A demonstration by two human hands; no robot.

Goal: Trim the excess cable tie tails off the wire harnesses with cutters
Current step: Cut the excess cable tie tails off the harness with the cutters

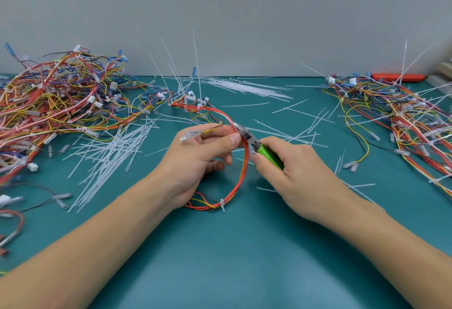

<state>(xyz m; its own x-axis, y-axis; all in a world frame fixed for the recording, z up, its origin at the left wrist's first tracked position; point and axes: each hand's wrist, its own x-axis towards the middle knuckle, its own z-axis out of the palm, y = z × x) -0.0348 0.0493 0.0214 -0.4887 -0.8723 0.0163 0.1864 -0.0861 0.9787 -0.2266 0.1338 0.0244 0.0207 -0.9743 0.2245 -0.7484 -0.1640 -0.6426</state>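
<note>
While the left hand pinches the harness steady, the right hand grips green-handled cutters, nose at a tie; presumably to snip flush.

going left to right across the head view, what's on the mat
Big harness pile → loose heap of cut tie tails → left hand holding a red harness loop → green-handled cutters in the right hand → second harness pile.

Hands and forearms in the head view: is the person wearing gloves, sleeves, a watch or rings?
Nothing worn shows. The left hand and right hand are bare, with no gloves, rings or watch visible. Both forearms are uncovered to the frame's edge, with no sleeves, straps or markings.
</note>
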